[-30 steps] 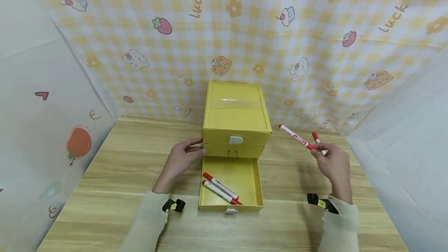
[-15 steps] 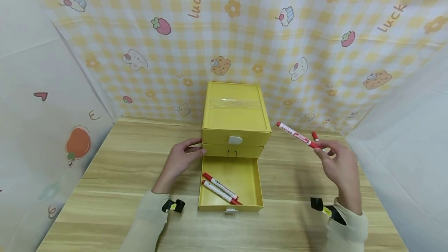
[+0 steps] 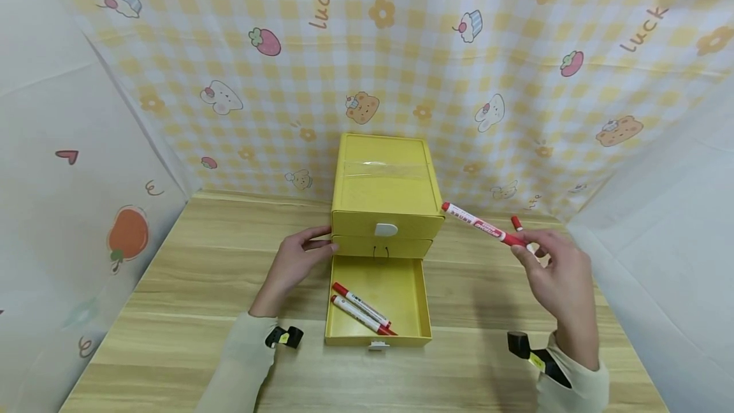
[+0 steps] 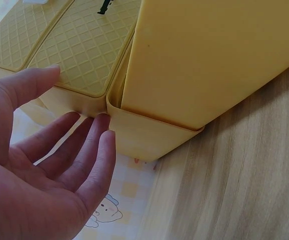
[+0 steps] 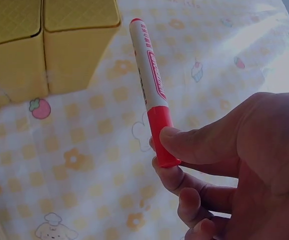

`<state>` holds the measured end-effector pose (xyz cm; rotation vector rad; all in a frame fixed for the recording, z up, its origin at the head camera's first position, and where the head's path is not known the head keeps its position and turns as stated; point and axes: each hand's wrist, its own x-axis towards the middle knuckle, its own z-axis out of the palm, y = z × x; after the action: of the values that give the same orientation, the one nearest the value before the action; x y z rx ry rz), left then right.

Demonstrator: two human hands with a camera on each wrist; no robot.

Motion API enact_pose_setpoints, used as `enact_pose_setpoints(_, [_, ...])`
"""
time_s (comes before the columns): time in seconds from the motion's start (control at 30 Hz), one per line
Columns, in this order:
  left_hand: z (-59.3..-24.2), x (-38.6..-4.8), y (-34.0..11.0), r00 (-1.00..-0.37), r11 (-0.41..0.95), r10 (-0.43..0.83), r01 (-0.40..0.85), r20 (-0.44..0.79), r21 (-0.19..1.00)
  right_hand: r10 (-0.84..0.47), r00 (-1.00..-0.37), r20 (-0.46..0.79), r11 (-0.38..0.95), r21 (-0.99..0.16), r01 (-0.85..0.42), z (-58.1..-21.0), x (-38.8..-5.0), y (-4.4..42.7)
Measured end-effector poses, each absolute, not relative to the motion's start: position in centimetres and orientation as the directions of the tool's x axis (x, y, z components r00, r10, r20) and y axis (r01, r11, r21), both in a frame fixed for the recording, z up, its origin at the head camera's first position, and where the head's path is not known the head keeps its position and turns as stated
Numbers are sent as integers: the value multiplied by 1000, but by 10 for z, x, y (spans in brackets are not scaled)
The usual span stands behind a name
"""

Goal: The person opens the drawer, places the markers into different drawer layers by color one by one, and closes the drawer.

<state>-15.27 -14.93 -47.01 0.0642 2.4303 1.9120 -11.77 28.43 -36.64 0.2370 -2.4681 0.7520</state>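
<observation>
A small yellow drawer cabinet stands against the back cloth, its bottom drawer pulled out. Two white markers with red caps, the upper marker and the lower marker, lie slanted inside that drawer. My left hand rests at the cabinet's left front edge; in the left wrist view its fingers are extended and touch the yellow wall. To the right, my right hand pinches a whiteboard marker by its red cap end between thumb and fingers, with the far end pointing toward the cabinet.
Another red-ended marker is on the table behind the right hand, partly hidden by it. The wooden table is bounded by a checked cloth at the back and white cloths at the sides. A white pull tab juts from the drawer front.
My right hand has come nearer and slightly right, turning the marker so its far end swings left toward the cabinet. The left hand and the drawer have stayed put.
</observation>
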Motion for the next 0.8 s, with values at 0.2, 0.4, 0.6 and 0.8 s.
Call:
enact_pose_setpoints(0.2, [-471,-153,-149,-998,232,64,5,-10,973,-74,-824,561,794,-467,-389,-365,-116,273])
enact_pose_setpoints(0.4, [-472,-154,-150,-998,232,59,4,-10,973,-158,-795,586,772,-429,-470,-367,-117,258])
enact_pose_setpoints(0.6, [-473,-154,-150,-998,231,61,-2,-17,973,-209,-807,552,747,-443,-496,-370,-117,243])
enact_pose_setpoints(0.8, [-472,-153,-149,-998,234,61,3,-11,972,-241,-823,515,745,-446,-497,-376,-119,229])
